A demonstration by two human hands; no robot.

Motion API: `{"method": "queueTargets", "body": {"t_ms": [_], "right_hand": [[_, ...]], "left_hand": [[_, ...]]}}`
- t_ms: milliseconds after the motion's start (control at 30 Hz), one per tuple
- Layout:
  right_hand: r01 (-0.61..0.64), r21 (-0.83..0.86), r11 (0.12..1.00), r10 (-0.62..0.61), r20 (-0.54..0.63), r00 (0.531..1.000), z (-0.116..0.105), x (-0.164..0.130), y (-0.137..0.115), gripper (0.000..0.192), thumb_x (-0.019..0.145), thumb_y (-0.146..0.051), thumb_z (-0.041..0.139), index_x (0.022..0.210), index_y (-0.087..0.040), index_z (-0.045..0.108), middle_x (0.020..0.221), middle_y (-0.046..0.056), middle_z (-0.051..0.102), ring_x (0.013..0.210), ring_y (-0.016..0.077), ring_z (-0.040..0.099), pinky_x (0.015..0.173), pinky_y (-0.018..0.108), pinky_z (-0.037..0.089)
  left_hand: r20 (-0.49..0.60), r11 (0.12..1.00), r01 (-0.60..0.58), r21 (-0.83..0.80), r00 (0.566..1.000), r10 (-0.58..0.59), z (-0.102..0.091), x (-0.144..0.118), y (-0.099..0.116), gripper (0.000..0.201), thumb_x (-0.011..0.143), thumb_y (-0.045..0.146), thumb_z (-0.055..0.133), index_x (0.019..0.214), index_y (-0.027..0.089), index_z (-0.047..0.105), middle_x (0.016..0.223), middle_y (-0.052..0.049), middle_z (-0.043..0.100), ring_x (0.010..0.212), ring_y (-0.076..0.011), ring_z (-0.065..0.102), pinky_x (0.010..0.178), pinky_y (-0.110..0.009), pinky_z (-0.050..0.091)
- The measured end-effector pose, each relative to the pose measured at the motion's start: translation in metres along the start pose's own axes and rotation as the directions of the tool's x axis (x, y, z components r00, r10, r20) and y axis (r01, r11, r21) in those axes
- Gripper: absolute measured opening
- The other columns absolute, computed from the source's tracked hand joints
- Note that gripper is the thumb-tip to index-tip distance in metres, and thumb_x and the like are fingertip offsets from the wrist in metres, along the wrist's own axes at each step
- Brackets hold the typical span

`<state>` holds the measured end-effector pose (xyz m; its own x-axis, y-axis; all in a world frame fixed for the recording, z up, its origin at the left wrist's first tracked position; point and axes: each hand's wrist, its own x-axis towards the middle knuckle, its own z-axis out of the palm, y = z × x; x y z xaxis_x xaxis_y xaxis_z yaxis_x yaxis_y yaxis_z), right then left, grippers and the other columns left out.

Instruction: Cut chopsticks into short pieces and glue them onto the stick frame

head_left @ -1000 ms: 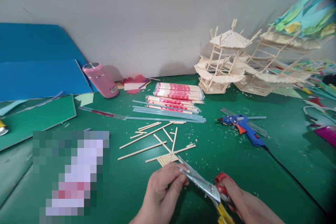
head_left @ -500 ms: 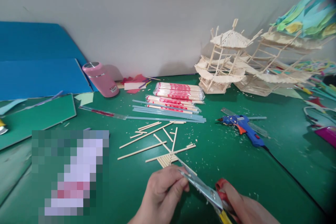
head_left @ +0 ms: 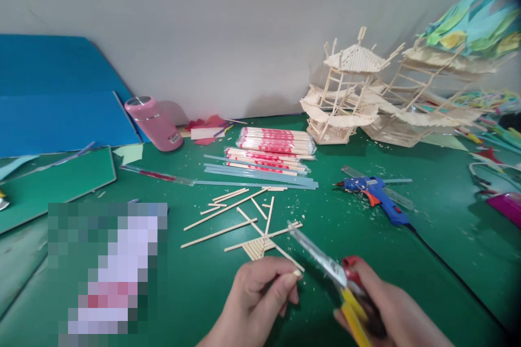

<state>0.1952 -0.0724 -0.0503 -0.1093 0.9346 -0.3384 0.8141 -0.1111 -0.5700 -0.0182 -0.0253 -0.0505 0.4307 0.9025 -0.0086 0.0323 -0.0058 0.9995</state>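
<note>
Between the thumb and forefinger of my left hand (head_left: pixel 262 298) is a short piece of wooden stick (head_left: pixel 297 273), mostly hidden by the fingers. My right hand (head_left: pixel 391 303) is closed on a pair of scissors (head_left: pixel 331 268) with red and yellow handles. Their blades point up and left, somewhat blurred, with the tip over the end of a loose stick. Just beyond my left hand, sticks are joined into a small fan-shaped piece (head_left: pixel 255 248), partly covered by the longer sticks around it. Several loose wooden sticks (head_left: pixel 220 233) of different lengths lie behind it.
A blue glue gun (head_left: pixel 376 192) lies to the right, its black cord (head_left: pixel 448 271) running to the front. Blue glue sticks (head_left: pixel 260 176) and wrapped stick bundles (head_left: pixel 277 141) lie at the middle back. Stick-built pavilions (head_left: pixel 342 97), a pink flask (head_left: pixel 157 124) and blue boards (head_left: pixel 61 119) stand behind.
The scissors have moved right, away from my left hand, and their blades now look closed together. My left hand has shifted slightly right, and the stick end in its fingers now shows.
</note>
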Motion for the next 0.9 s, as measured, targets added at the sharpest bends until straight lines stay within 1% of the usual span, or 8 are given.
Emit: {"method": "queueTargets", "body": {"t_ms": [133,200,367,500,600,700,767,900], "right_hand": [[-0.162,-0.172,0.972,0.137,-0.148,0.979,-0.022,0.021,0.013,0.038,0.074,-0.050,0.049,0.100,-0.022,0.047,0.079,0.003,0.066,0.067,0.0188,0.064,0.058,0.025,0.047],[-0.211,-0.266,0.941,0.153,-0.223,0.963,-0.029,0.031,0.026,0.039,0.072,-0.052,0.051,0.097,-0.022,0.049,0.079,0.003,0.067,0.070,0.0210,0.064,0.059,0.028,0.048],[-0.142,-0.424,0.895,0.011,-0.296,0.955,-0.039,0.045,0.052,0.044,0.072,-0.051,0.052,0.101,-0.019,0.049,0.091,0.008,0.065,0.083,0.0256,0.063,0.065,0.035,0.049],[-0.022,-0.534,0.845,-0.181,-0.323,0.929,-0.048,0.045,0.054,0.041,0.075,-0.048,0.052,0.102,-0.016,0.050,0.099,0.014,0.060,0.088,0.0280,0.058,0.073,0.040,0.047],[0.065,-0.517,0.853,-0.319,-0.420,0.849,-0.047,0.039,0.033,0.036,0.078,-0.045,0.050,0.101,-0.018,0.052,0.100,0.012,0.059,0.091,0.0267,0.056,0.080,0.041,0.044],[0.344,-0.350,0.871,-0.481,-0.469,0.741,-0.033,0.034,-0.005,0.019,0.081,-0.031,0.051,0.098,-0.021,0.053,0.086,0.004,0.062,0.076,0.0163,0.059,0.069,0.029,0.047],[0.554,-0.197,0.809,-0.585,-0.363,0.725,-0.020,0.036,-0.031,0.016,0.079,-0.023,0.054,0.094,-0.021,0.053,0.079,0.001,0.061,0.071,0.0124,0.058,0.062,0.022,0.047],[0.660,-0.034,0.751,-0.633,-0.320,0.704,-0.002,0.052,-0.062,0.011,0.081,-0.016,0.052,0.091,-0.020,0.055,0.083,0.001,0.062,0.076,0.0109,0.057,0.067,0.022,0.046]], "left_hand": [[0.024,0.943,0.160,-0.293,0.987,-0.160,0.004,0.000,-0.007,0.021,0.086,0.035,0.046,0.083,0.016,0.054,0.057,0.000,0.058,0.041,-0.0054,0.045,0.042,-0.016,0.034],[0.068,0.887,0.206,-0.413,0.978,-0.195,0.005,0.002,-0.009,0.020,0.086,0.036,0.046,0.084,0.016,0.050,0.057,-0.001,0.061,0.040,-0.0066,0.048,0.041,-0.016,0.033],[0.146,0.752,0.277,-0.598,0.960,-0.237,0.006,0.007,-0.009,0.014,0.089,0.031,0.039,0.085,0.017,0.043,0.065,-0.006,0.067,0.045,-0.0125,0.057,0.047,-0.021,0.038],[0.082,0.725,0.273,-0.633,0.954,-0.287,0.005,0.009,-0.006,0.015,0.088,0.027,0.043,0.080,0.016,0.047,0.076,-0.007,0.066,0.057,-0.0127,0.059,0.060,-0.026,0.041],[-0.033,0.737,0.238,-0.633,0.942,-0.333,0.006,0.010,-0.006,0.012,0.081,0.025,0.057,0.077,0.013,0.056,0.072,-0.001,0.060,0.061,-0.0078,0.052,0.060,-0.020,0.038],[-0.137,0.765,0.216,-0.607,0.920,-0.368,0.009,0.012,-0.005,0.013,0.075,0.025,0.064,0.074,0.012,0.061,0.062,0.002,0.054,0.054,-0.0051,0.044,0.054,-0.017,0.034],[-0.169,0.778,0.216,-0.590,0.909,-0.381,0.010,0.013,-0.002,0.013,0.074,0.025,0.064,0.074,0.012,0.061,0.058,0.002,0.055,0.052,-0.0058,0.045,0.053,-0.018,0.035],[-0.183,0.815,0.199,-0.543,0.920,-0.347,0.005,0.011,0.005,0.009,0.075,0.022,0.063,0.075,0.013,0.062,0.061,0.000,0.060,0.057,-0.0098,0.052,0.060,-0.022,0.040]]}}
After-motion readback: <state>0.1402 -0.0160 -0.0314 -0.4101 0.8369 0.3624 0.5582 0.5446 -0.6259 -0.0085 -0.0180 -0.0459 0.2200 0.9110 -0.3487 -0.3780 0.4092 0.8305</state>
